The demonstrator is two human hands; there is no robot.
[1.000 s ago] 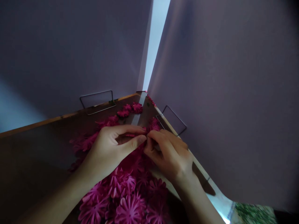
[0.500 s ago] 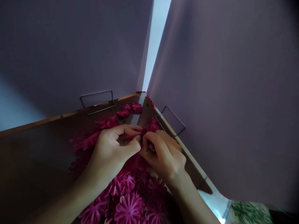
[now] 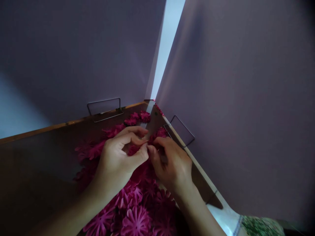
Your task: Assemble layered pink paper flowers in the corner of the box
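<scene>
My left hand [image 3: 123, 154] is closed in a pinch, thumb against fingertips, above a heap of magenta artificial flower petals [image 3: 136, 221]. My right hand [image 3: 172, 160] meets it from the right, thumb and index finger also drawn together. Between the fingertips is a small magenta flower piece, mostly covered by the fingers, so its exact shape cannot be made out. Layered petal pieces lie under and in front of both wrists, and more magenta pieces [image 3: 93, 149] spread to the left beyond my left hand.
The brown table [image 3: 36, 160] runs into a wall corner. A few magenta flowers [image 3: 144, 116] lie near the corner. Wire frames [image 3: 105, 109] stand at the left edge and on the right, another wire frame [image 3: 182, 131]. A green leafy-looking mass [image 3: 261, 226] sits at lower right.
My fingertips have drawn slightly apart, with the right thumb and index finger opening a little. The magenta piece between them shows less. The view has shifted slightly.
</scene>
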